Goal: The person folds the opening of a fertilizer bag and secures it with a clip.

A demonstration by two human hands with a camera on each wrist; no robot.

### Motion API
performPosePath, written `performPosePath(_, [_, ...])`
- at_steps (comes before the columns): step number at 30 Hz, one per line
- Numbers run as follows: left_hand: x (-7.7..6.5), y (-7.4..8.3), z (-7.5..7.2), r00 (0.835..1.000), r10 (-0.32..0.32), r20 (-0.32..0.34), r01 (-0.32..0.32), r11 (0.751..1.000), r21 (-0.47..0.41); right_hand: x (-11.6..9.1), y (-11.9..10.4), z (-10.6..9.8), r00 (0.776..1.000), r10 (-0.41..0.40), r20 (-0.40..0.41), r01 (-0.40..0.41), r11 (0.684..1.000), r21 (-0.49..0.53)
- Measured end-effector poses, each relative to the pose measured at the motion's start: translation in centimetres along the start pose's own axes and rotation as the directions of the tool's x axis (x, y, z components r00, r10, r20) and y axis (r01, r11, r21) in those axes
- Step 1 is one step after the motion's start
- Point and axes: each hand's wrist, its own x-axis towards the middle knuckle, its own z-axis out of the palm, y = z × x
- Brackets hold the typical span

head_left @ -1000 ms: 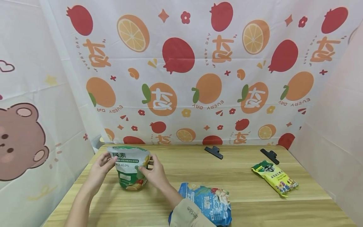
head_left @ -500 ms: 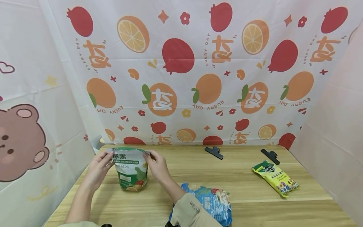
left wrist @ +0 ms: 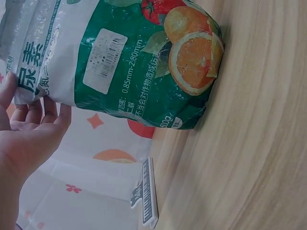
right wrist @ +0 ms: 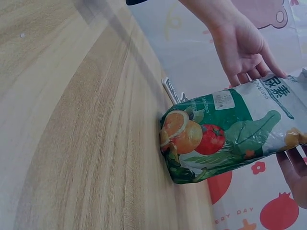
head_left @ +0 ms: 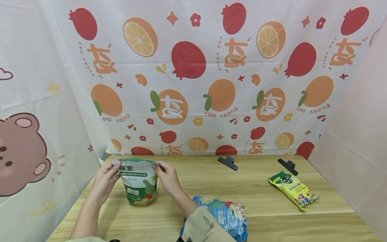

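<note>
A green and white urea fertilizer bag (head_left: 140, 188), printed with vegetables and orange slices, stands upright at the left of the wooden table. My left hand (head_left: 104, 181) pinches its top left corner between thumb and fingers. At the top right corner, my right hand (head_left: 167, 178) pinches the edge the same way, so the rim is stretched between both hands. The left wrist view shows the bag's lower end (left wrist: 158, 72) against the table and my left hand (left wrist: 33, 124) at its upper edge. In the right wrist view my right hand (right wrist: 297, 177) is partly cut off.
A blue bag (head_left: 225, 218) lies near the front, partly behind my right sleeve (head_left: 205, 227). Two black bag clips (head_left: 228, 163) (head_left: 288, 166) and a yellow packet (head_left: 293, 190) lie farther right. Behind the upright bag is a pale clip (left wrist: 148, 194).
My right hand has shifted from the bag's right side up to its top corner. The rim now looks straighter and flatter. Over the last half second the hands barely move.
</note>
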Motion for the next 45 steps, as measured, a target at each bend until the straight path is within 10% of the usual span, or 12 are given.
performPosePath(26, [-0.3, 0.2, 0.4, 0.999, 0.01, -0.037, -0.01, 1.0, -0.009, 1.2, 3.4, 0.0, 0.993, 0.111, 0.032, -0.113, 0.99, 0.087])
performPosePath(33, [-0.5, 0.2, 1.2, 0.972, 0.109, -0.21, -0.041, 0.951, 0.307, 1.1, 2.7, -0.2, 0.993, 0.114, -0.009, -0.113, 0.993, 0.015])
performPosePath(36, [-0.7, 0.0, 1.6, 0.9, 0.339, -0.273, -0.144, 0.824, 0.547, 0.8, 1.4, -0.3, 0.996, 0.006, -0.087, -0.009, 1.0, -0.027])
performPosePath(39, [-0.9, -0.2, 1.8, 0.725, 0.669, -0.166, -0.352, 0.566, 0.745, 0.5, -0.1, -0.6, 0.945, -0.288, -0.156, 0.266, 0.953, -0.145])
performPosePath(42, [-0.8, -0.1, 2.1, 0.49, 0.868, 0.079, -0.535, 0.228, 0.814, 0.7, -0.7, -1.2, 0.754, -0.648, -0.103, 0.58, 0.732, -0.358])
performPosePath(45, [-0.7, 0.4, 2.8, 0.351, 0.888, 0.297, -0.636, -0.006, 0.771, 1.3, 0.0, -1.9, 0.519, -0.85, 0.093, 0.763, 0.412, -0.498])
